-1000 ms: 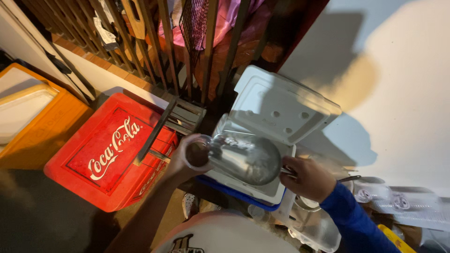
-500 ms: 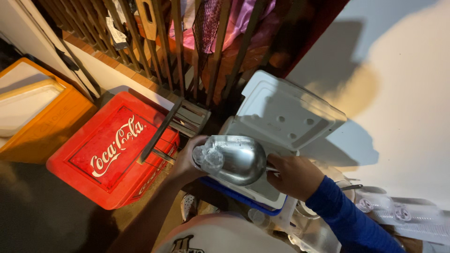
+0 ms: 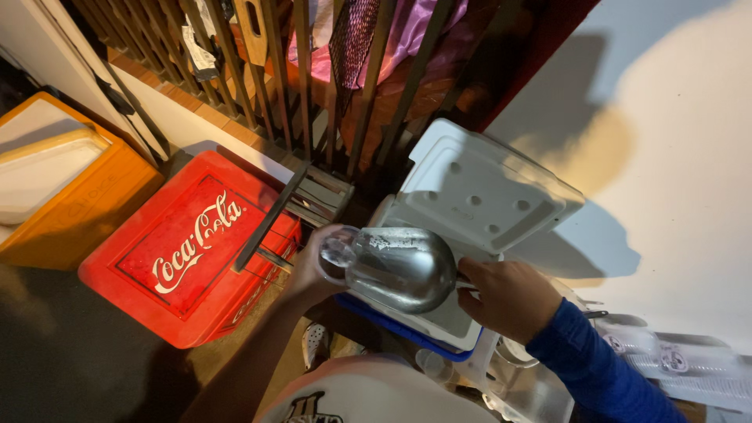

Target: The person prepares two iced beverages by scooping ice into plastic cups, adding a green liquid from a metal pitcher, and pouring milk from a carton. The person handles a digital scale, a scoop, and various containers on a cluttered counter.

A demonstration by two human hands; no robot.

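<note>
**A:** What sort of place is this?

**B:** It looks like a small drinks stall or a street-side serving spot, dimly lit with warm lamplight. Three coolers sit on a bare concrete floor [image 3: 70, 352]: a red ice chest [image 3: 188, 251], an orange cooler [image 3: 66, 184] with a white lid, and an open white-and-blue cooler [image 3: 470, 196].

**B:** A large metal scoop [image 3: 399, 266] is held over the open cooler, meeting the mouth of a clear plastic cup [image 3: 338, 252].

**A:** Anything else?

**B:** Clear plastic lids [image 3: 666, 356] lie at the lower right. Behind stands a dark wooden railing [image 3: 305, 86] with pink cloth [image 3: 407, 35] beyond it, beside a plain white wall [image 3: 674, 157]
</note>
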